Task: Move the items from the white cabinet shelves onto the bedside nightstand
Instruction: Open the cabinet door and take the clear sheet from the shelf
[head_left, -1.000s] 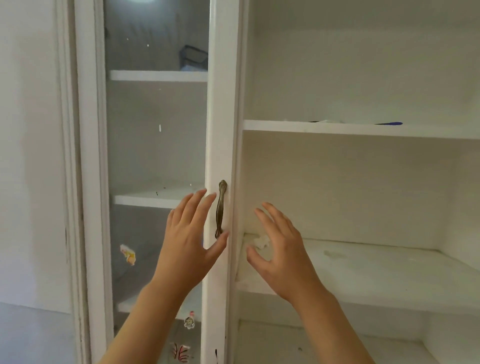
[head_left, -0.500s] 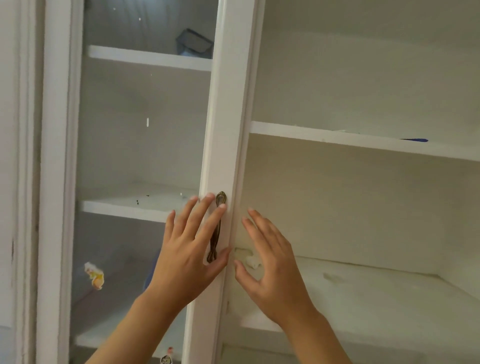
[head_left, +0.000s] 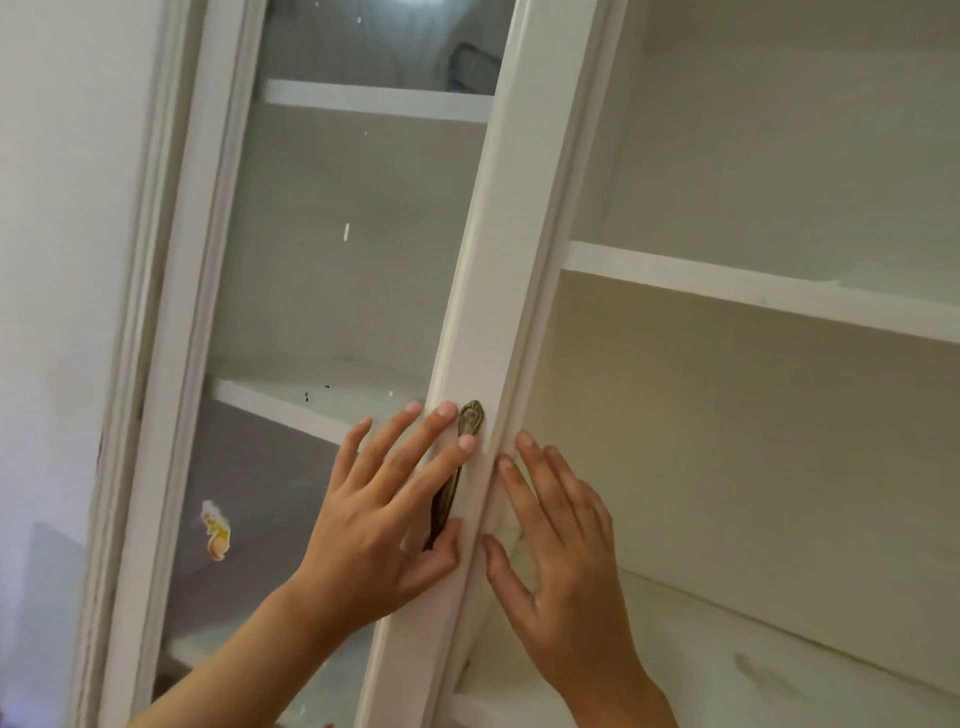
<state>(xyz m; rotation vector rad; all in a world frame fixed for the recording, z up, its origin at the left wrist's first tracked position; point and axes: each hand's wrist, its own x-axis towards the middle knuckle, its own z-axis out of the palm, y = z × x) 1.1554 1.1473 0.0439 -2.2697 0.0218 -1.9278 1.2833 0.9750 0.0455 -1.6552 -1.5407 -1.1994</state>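
White cabinet shelves (head_left: 753, 291) fill the right of the frame, bare as far as can be seen — the clearing is judged nearly done. A dark item (head_left: 470, 70) is glimpsed at upper centre behind the glass-paned white door (head_left: 337, 249); its axis cannot be told. The left hand (head_left: 379, 525) is spread flat by the brass handle (head_left: 454, 478), which runs near-upright. The right hand (head_left: 561, 551) is held open, empty, beside the door edge.

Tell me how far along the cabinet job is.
Done: the right shelves show nothing to move. In hand: the left hand lies flat on the glass door's handle; the right hand is at the door's edge, no grip on anything. Left: a dark item on the top shelf behind the glass.
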